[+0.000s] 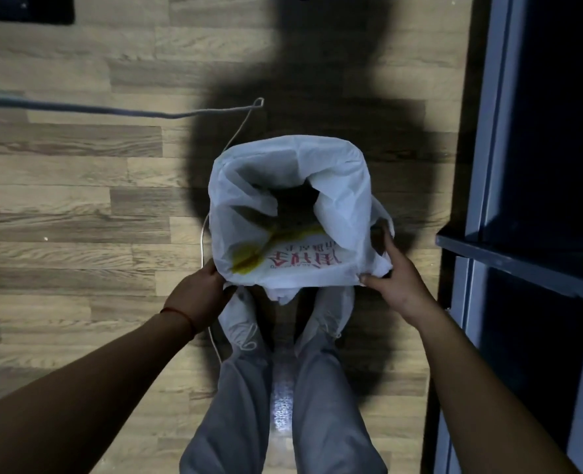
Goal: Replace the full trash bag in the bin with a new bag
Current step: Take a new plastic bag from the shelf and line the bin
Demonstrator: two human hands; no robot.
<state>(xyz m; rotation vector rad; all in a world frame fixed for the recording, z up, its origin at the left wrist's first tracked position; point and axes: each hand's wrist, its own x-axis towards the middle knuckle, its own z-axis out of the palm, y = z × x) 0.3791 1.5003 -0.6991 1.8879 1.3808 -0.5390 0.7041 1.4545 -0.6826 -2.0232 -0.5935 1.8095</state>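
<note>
The left hand [199,295] is closed on the near-left edge of a white plastic bag [293,213], fingers curled under the rim, with a red string bracelet [180,314] around that wrist. The right hand [391,278] grips the near-right corner of the same bag, thumb on top and a bunched handle of plastic pinched against the palm. The bag stands upright on the floor just in front of the person's feet, its mouth pointing straight up toward the camera and stretched into a rounded square; its long axis runs vertically. It seems to be draped over a bin, but no bin surface can be made out. Red printed characters and yellow marks show through the near wall of the bag, and the inside is dark.

Below the bag are two pale shoes [245,323] and grey trousers [276,405]. A thin white cord [204,241] runs along the floor past the bag's left side. The floor [78,200] is wood-grain laminate planks, partly covered by the person's shadow. Dark blue shelving [523,254] stands along the right side. The room is dim.
</note>
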